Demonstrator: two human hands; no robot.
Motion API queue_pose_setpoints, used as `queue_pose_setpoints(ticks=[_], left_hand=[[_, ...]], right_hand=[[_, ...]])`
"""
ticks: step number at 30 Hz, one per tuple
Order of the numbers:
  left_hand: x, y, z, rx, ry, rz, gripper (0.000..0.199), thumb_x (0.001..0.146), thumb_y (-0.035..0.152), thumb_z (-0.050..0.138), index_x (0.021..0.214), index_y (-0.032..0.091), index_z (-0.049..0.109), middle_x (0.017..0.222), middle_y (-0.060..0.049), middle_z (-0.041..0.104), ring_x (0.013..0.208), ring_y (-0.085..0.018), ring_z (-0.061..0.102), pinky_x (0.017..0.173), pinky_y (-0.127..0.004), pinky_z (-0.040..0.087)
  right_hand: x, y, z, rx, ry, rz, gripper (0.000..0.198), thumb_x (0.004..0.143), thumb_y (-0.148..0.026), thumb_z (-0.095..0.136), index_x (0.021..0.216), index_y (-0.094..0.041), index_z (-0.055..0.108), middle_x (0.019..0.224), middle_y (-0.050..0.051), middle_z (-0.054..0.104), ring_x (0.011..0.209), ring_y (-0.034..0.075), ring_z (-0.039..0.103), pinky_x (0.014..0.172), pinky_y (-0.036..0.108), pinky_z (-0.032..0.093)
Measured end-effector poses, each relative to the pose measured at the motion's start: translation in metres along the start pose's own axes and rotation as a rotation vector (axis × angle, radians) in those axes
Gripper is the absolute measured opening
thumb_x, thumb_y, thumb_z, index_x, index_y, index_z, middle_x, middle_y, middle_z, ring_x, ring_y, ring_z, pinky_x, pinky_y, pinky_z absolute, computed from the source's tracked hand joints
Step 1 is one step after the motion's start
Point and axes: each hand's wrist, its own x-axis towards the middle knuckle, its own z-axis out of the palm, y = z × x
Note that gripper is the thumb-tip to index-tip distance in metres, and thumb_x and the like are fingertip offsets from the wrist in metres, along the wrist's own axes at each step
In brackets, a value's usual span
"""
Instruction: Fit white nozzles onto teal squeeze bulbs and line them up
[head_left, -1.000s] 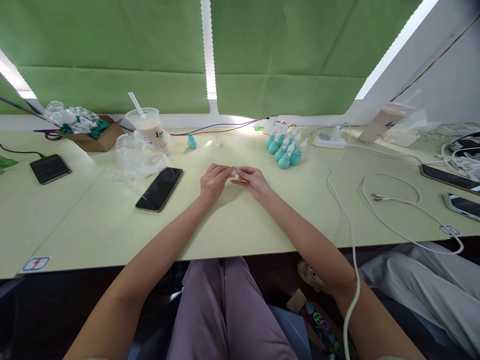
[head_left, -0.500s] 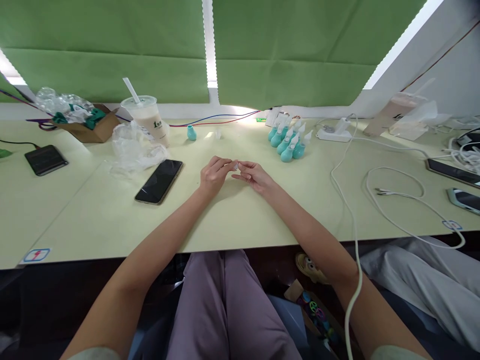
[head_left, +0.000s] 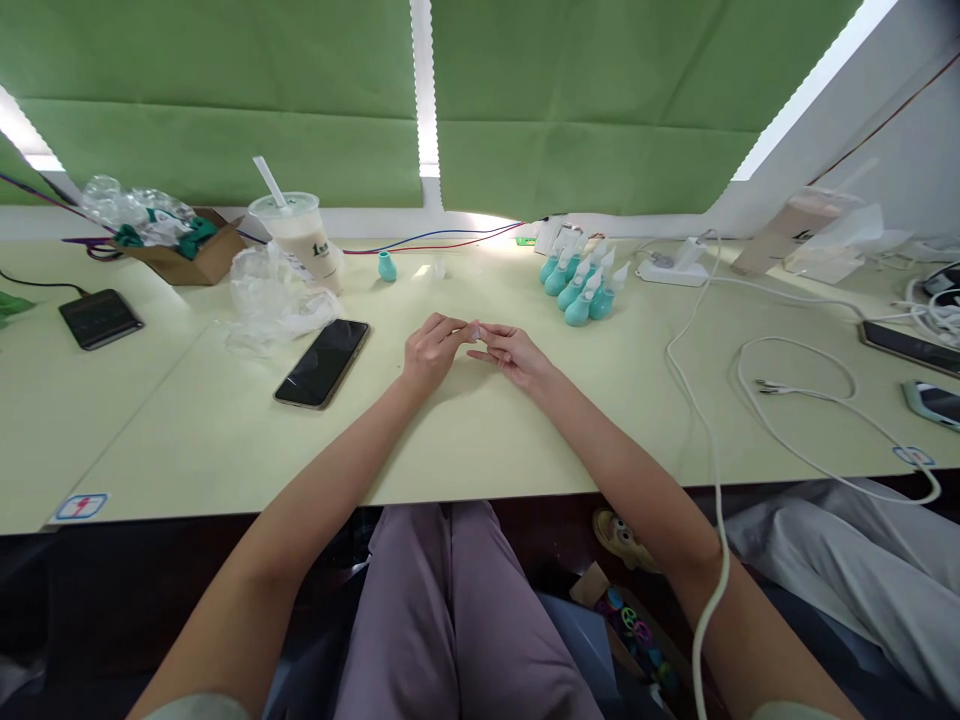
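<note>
My left hand (head_left: 433, 352) and my right hand (head_left: 516, 354) meet fingertip to fingertip over the table. Pinched between them is a small whitish piece (head_left: 476, 333), mostly covered by the fingers, so its kind is unclear. Beyond the hands, a teal bulb (head_left: 387, 267) without a tip stands on the tabletop, and a small clear piece (head_left: 439, 269) is to its right. Further right stands a cluster of several teal bulbs with translucent pointed tips (head_left: 576, 290).
A black phone (head_left: 322, 363) lies left of my hands. Behind it are a crumpled plastic bag (head_left: 274, 290), a drink cup (head_left: 300, 240) and a cardboard box (head_left: 187, 262). White cables (head_left: 694, 400) and a power strip (head_left: 671, 268) are on the right, near another person's leg (head_left: 847, 560).
The view has shifted slightly, so everything appears a little further right. Both hands keep the same pinch on the small whitish piece.
</note>
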Motion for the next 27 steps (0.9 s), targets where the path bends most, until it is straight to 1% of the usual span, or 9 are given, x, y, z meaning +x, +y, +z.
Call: queue_pose_setpoints(ticks=[4, 8, 11, 14, 16, 18, 22, 25, 27], left_hand=[[0.0010, -0.0009, 0.0007, 0.025, 0.025, -0.010, 0.019, 0.093, 0.025, 0.052, 0.097, 0.024, 0.070, 0.077, -0.002, 0.070, 0.069, -0.012, 0.057, 0.061, -0.025, 0.046], [0.0023, -0.0004, -0.0002, 0.063, 0.048, 0.021, 0.017, 0.092, 0.023, 0.054, 0.096, 0.024, 0.070, 0.076, -0.001, 0.070, 0.068, -0.012, 0.057, 0.061, -0.025, 0.047], [0.0030, 0.0003, -0.0018, 0.069, 0.055, 0.046, 0.015, 0.091, 0.021, 0.056, 0.095, 0.023, 0.070, 0.075, -0.001, 0.070, 0.067, -0.012, 0.058, 0.061, -0.025, 0.047], [0.0029, 0.0014, -0.0034, 0.038, 0.081, 0.062, 0.012, 0.089, 0.019, 0.058, 0.092, 0.022, 0.069, 0.075, 0.000, 0.070, 0.067, -0.011, 0.057, 0.061, -0.024, 0.047], [0.0027, 0.0021, -0.0038, 0.005, 0.102, 0.055, 0.012, 0.089, 0.018, 0.058, 0.093, 0.022, 0.069, 0.075, -0.001, 0.070, 0.069, -0.011, 0.058, 0.062, -0.024, 0.046], [0.0031, 0.0029, -0.0031, -0.012, 0.120, 0.047, 0.012, 0.088, 0.017, 0.059, 0.094, 0.022, 0.069, 0.076, -0.001, 0.070, 0.069, -0.011, 0.057, 0.062, -0.023, 0.046], [0.0061, 0.0059, -0.0004, -0.033, 0.159, -0.051, 0.010, 0.087, 0.019, 0.061, 0.090, 0.021, 0.070, 0.076, -0.002, 0.071, 0.069, -0.012, 0.057, 0.059, -0.024, 0.045], [0.0079, 0.0078, 0.0006, -0.067, 0.114, -0.159, 0.010, 0.088, 0.024, 0.061, 0.089, 0.021, 0.070, 0.080, -0.003, 0.071, 0.071, -0.012, 0.058, 0.058, -0.025, 0.045], [0.0080, 0.0078, 0.0003, -0.087, 0.090, -0.200, 0.010, 0.088, 0.024, 0.061, 0.089, 0.021, 0.070, 0.082, -0.003, 0.072, 0.071, -0.012, 0.058, 0.059, -0.025, 0.045]], right_hand=[[-0.0007, -0.0013, -0.0005, -0.007, -0.052, -0.019, 0.032, 0.061, -0.037, 0.083, 0.086, -0.020, 0.073, 0.040, -0.016, 0.027, 0.041, 0.002, 0.020, 0.097, 0.040, 0.051], [-0.0003, -0.0028, -0.0027, -0.039, -0.061, -0.021, 0.034, 0.059, -0.038, 0.083, 0.086, -0.021, 0.073, 0.040, -0.016, 0.029, 0.040, 0.002, 0.021, 0.090, 0.036, 0.054], [0.0006, -0.0016, -0.0023, -0.067, -0.022, -0.017, 0.034, 0.057, -0.039, 0.083, 0.084, -0.021, 0.073, 0.040, -0.015, 0.033, 0.039, 0.001, 0.023, 0.077, 0.029, 0.056], [0.0013, 0.0023, -0.0003, -0.076, 0.055, -0.039, 0.035, 0.054, -0.039, 0.084, 0.082, -0.021, 0.074, 0.041, -0.013, 0.042, 0.037, 0.001, 0.023, 0.063, 0.023, 0.052], [0.0018, 0.0050, 0.0013, -0.066, 0.077, -0.062, 0.035, 0.054, -0.040, 0.084, 0.081, -0.021, 0.074, 0.041, -0.013, 0.043, 0.036, 0.000, 0.022, 0.059, 0.022, 0.051], [0.0027, 0.0064, 0.0024, -0.066, 0.081, -0.077, 0.034, 0.055, -0.041, 0.083, 0.082, -0.021, 0.074, 0.038, -0.014, 0.039, 0.035, 0.001, 0.022, 0.058, 0.021, 0.050], [0.0058, 0.0046, 0.0030, -0.091, 0.070, -0.120, 0.034, 0.056, -0.044, 0.083, 0.081, -0.022, 0.073, 0.040, -0.014, 0.040, 0.037, 0.001, 0.023, 0.058, 0.021, 0.050], [0.0079, 0.0021, 0.0026, -0.093, 0.053, -0.155, 0.037, 0.055, -0.048, 0.082, 0.081, -0.023, 0.072, 0.047, -0.012, 0.048, 0.039, 0.001, 0.028, 0.063, 0.023, 0.052], [0.0091, 0.0013, 0.0021, -0.118, 0.053, -0.178, 0.039, 0.055, -0.049, 0.081, 0.084, -0.023, 0.072, 0.058, -0.009, 0.058, 0.044, 0.002, 0.035, 0.065, 0.024, 0.052]])
